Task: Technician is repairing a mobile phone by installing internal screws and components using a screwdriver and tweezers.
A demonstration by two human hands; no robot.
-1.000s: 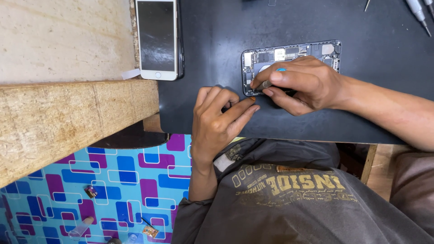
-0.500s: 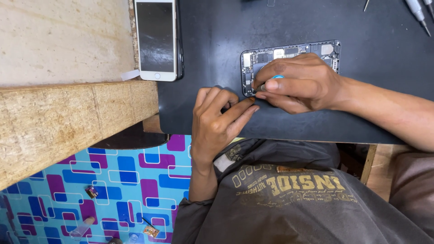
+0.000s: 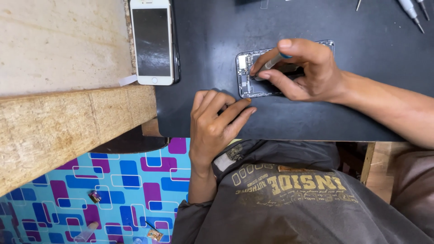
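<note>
The right hand holds a slim grey screwdriver with a blue cap, its fingers clamped on the shaft between thumb and forefinger, the tip set down into the left end of an opened phone body with exposed circuit boards and metal parts. That phone lies on a black mat spread over the surface, towards the middle of the mat, and the right hand covers most of its right half. The left hand rests palm down on the mat just near of the phone, its fingers loosely together and holding nothing, with the fingertips touching or almost touching the phone's near edge.

At the far left edge of the mat lies a white phone front with a dark screen and round button, face up, well apart from both hands. In the far right corner of the mat a few thin metal-tipped tools lie partly out of view. Left of the mat runs a pale, rough wooden bench top. Below it, on the near left, is a floor covering patterned with blue and purple rounded squares, with several small scattered parts on it.
</note>
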